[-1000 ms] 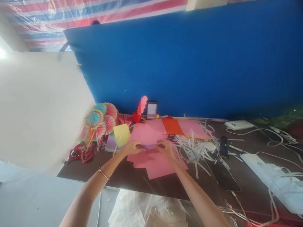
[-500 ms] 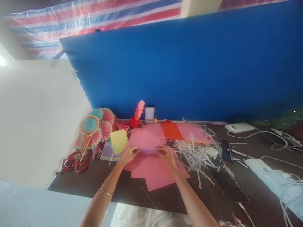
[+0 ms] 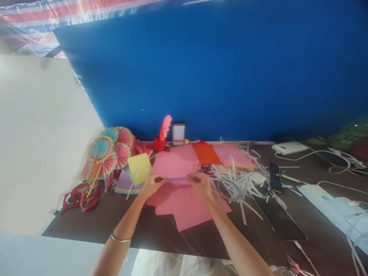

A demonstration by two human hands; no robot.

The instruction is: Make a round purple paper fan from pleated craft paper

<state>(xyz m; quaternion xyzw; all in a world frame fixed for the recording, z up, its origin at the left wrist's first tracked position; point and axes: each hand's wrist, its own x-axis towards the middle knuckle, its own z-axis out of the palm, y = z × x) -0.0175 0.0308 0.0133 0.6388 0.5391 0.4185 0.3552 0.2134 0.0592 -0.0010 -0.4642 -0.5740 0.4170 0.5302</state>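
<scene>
A narrow folded strip of purple paper (image 3: pixel 177 179) stretches level between my two hands. Its left end is pinched by my left hand (image 3: pixel 155 183), which wears a bangle on the wrist. My right hand (image 3: pixel 200 183) grips the other end, fingers closed. Below the strip, overlapping sheets of pink paper (image 3: pixel 184 209) lie on the dark table. A yellow sheet (image 3: pixel 139 168) rests near my left hand, on top of purple and blue paper (image 3: pixel 123 183). Scissors (image 3: pixel 206 168) lie just beyond my right hand, partly covered by paper strips.
Paper fans (image 3: pixel 101 148) and red cut-out shapes (image 3: pixel 82 196) sit at the left. A heap of white paper strips (image 3: pixel 234 182) lies right of my hands, beside a dark tablet (image 3: pixel 280 220). A white power bank (image 3: pixel 289 148) with cables is farther right. A blue panel (image 3: pixel 201 76) stands behind.
The view has shifted slightly, so the table appears a little higher and more to the left. Both hands still hold the purple strip in nearly the same place.
</scene>
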